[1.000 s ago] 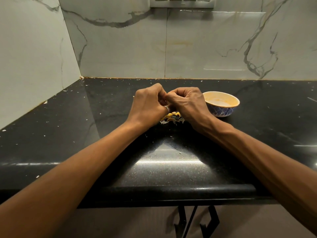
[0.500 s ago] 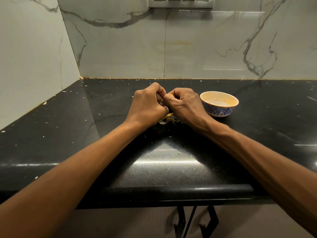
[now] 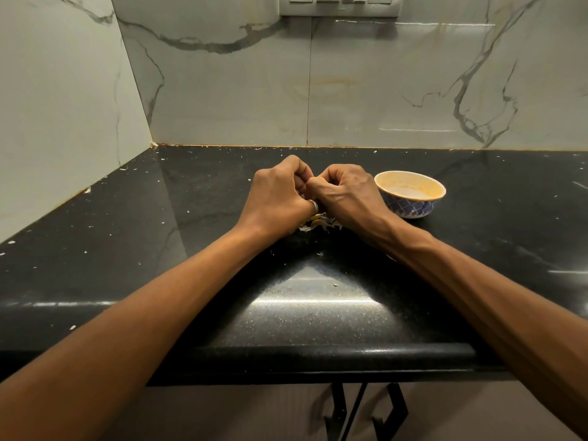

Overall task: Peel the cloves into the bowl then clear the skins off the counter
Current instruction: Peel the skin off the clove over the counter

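My left hand [image 3: 276,198] and right hand [image 3: 345,194] remain curled together left of the bowl [image 3: 410,207]. The pinched clove is hidden, so peeling continues.

pale marble-veined wall tiles [image 3: 381,90] are meeting at a left corner behind a glossy black counter [image 3: 95,249], light glinting off its front; a switch plate [image 3: 339,4] is sitting up top, black handles [image 3: 338,405] are hanging below
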`<control>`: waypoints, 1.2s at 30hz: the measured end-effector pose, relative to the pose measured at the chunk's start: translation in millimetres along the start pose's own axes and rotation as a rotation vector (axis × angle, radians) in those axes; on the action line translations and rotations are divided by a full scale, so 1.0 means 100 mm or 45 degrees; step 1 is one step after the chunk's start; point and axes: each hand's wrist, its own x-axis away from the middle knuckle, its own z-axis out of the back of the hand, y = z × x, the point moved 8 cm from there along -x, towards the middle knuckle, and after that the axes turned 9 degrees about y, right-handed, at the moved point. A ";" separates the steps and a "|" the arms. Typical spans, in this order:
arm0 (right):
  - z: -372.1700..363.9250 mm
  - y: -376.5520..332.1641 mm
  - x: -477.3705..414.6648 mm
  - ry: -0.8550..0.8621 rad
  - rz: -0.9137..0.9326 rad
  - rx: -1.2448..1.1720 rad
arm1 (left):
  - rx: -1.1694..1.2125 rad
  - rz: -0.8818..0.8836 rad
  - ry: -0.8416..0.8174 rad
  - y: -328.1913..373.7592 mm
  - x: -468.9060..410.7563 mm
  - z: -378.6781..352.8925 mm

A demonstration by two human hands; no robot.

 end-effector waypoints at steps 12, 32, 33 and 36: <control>0.05 -0.04 -0.01 0.037 0.074 -0.038 | 0.028 -0.102 0.016 0.04 0.00 0.00; -0.01 0.05 -0.09 -0.090 0.042 -0.322 | 0.119 0.113 0.058 -0.17 -0.10 0.14; -0.01 0.04 -0.09 -0.074 0.068 -0.289 | 0.104 0.100 0.068 -0.17 -0.10 0.14; 0.00 0.01 -0.09 -0.034 0.123 -0.229 | 0.073 0.064 0.092 -0.14 -0.10 0.14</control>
